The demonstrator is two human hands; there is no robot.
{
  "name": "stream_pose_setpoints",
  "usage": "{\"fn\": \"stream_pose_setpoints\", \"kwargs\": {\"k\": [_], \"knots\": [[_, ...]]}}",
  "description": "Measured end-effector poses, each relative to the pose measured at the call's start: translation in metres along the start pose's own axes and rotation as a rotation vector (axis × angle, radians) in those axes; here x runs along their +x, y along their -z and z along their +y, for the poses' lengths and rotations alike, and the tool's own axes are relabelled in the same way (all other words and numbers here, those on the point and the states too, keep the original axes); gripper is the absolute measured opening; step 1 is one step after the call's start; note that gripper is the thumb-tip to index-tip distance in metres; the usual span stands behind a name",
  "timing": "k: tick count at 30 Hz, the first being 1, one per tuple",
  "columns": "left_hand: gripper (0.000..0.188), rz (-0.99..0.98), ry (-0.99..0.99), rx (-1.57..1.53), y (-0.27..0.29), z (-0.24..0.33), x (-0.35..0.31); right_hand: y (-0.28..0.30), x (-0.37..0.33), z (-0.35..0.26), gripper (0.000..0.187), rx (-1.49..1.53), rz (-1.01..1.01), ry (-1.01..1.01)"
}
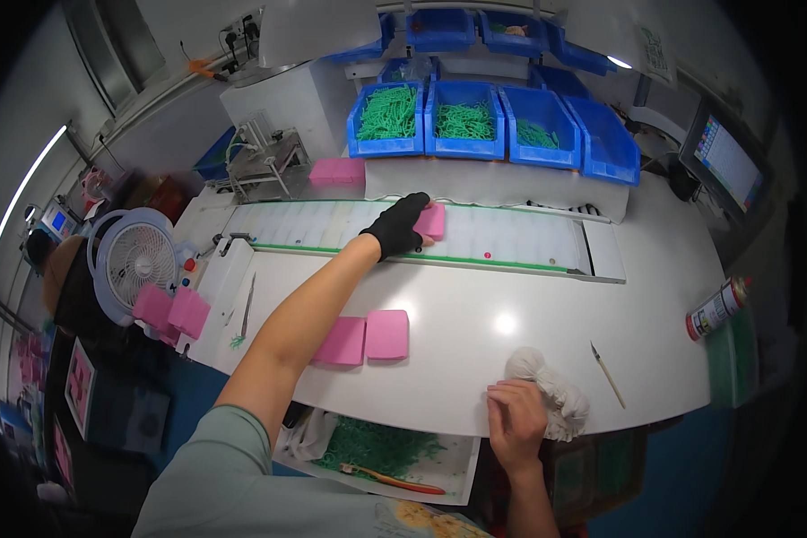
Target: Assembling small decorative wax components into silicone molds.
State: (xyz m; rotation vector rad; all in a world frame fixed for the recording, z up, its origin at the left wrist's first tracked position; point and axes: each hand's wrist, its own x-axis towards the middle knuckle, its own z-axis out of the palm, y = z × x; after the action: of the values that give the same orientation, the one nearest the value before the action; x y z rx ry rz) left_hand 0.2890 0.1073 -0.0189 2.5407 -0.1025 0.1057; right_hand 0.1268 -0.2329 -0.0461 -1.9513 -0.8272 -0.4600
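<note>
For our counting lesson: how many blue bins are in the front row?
4, side by side beyond the left hand: leftmost bin, second bin, third bin and rightmost bin. None in that row looks hidden.

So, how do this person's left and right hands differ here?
The left hand wears a black glove; the right hand is bare. The left grips a pink block, while the right is beside a whitish bundle. The left reaches far out; the right is near the white table's front edge.

Head cam, L of 2, fisheye: looks dn & fwd from above table (462, 309); wearer's shirt (323, 507) v. close at btm, bins (464, 149) farther at top.
</note>
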Motion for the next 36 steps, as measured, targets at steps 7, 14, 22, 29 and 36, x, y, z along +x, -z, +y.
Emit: {"fn": "stream_pose_setpoints", "kwargs": {"k": [7,14,22,29,36], "knots": [[0.067,-0.008,-0.009,0.025,0.014,-0.015,-0.016,-0.001,-0.008,-0.003,0.015,-0.051,-0.025,0.053],[0.087,0.187,-0.057,0.228,0.018,-0.046,-0.043,-0.002,-0.012,-0.005,0.015,-0.076,-0.022,0.046],[0.070,-0.117,0.082,0.251,0.027,0.052,-0.139,-0.007,-0.005,-0.004,0.012,-0.096,0.015,0.051],[0.073,0.068,-0.085,0.260,-0.013,0.078,-0.193,-0.003,-0.009,-0.006,0.007,-0.033,0.029,0.000],[0.075,-0.047,0.092,-1.060,-0.023,0.132,-0.254,-0.014,-0.015,-0.057,0.017,0.528,-0.023,-0.429]]}}
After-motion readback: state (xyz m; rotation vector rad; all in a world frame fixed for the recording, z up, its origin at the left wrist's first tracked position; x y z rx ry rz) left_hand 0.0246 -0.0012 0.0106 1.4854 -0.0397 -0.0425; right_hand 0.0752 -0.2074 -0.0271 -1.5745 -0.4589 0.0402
